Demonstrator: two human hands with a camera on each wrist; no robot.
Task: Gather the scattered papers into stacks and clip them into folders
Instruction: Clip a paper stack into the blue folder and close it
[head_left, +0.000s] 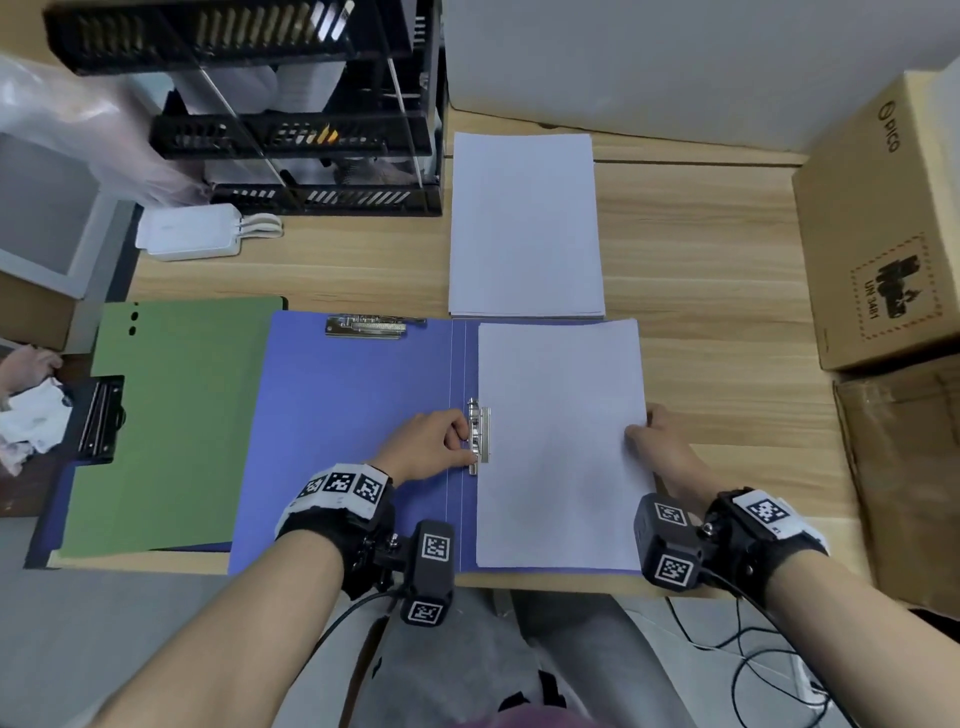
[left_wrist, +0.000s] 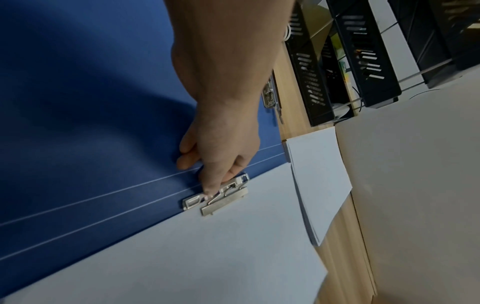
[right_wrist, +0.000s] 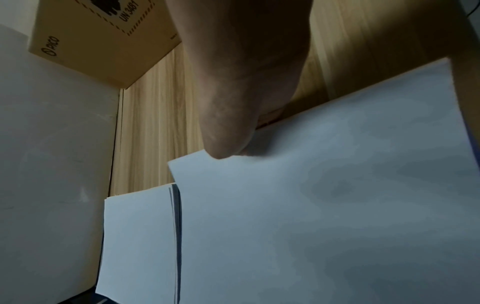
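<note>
An open blue folder (head_left: 353, 415) lies at the desk's front edge. A stack of white paper (head_left: 561, 452) sits on its right half, its left edge under the metal spring clip (head_left: 479, 436) by the spine. My left hand (head_left: 441, 447) has fingers curled round that clip (left_wrist: 221, 193), thumb on its lever. My right hand (head_left: 654, 431) pinches the stack's right edge, thumb on top (right_wrist: 223, 144). A second paper stack (head_left: 524, 223) lies behind the folder. A green folder (head_left: 171, 426) lies to the left.
A black tiered file rack (head_left: 291, 114) stands at the back left, with a white charger (head_left: 192, 231) in front. Cardboard boxes (head_left: 883, 228) line the right side. A grey wall panel (head_left: 675, 62) closes the back.
</note>
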